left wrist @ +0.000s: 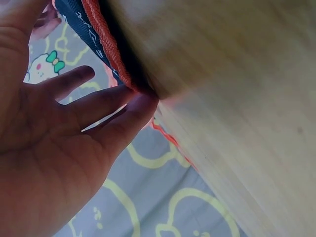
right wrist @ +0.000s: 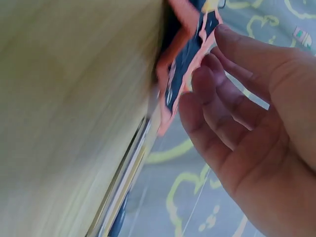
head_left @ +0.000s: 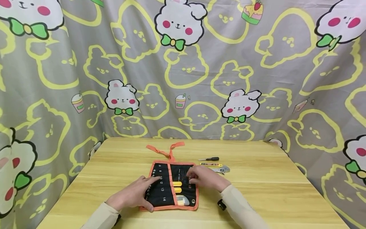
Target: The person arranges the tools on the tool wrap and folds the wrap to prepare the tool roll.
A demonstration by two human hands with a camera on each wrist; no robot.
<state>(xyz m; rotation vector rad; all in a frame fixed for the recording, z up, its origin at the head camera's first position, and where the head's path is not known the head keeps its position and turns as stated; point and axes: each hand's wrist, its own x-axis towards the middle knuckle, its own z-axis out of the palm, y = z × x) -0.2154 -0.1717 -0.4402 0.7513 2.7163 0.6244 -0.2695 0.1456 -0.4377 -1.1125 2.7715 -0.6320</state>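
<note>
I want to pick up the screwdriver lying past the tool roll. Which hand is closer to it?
The right hand. It rests on the tool roll at its right side, just short of the screwdriver. The left hand lies on the roll's left side, farther away.

My left hand [head_left: 134,194] and right hand [head_left: 206,178] are bare, no gloves or rings that I can see. Both my arms are covered by long, snug sleeves of a pale beige cloth, the left sleeve [head_left: 101,218] and the right sleeve [head_left: 243,210] each ending at the wrist. A small black strap fitting [head_left: 220,204] sits at my right cuff, and a dark bit shows at my left cuff too
</note>
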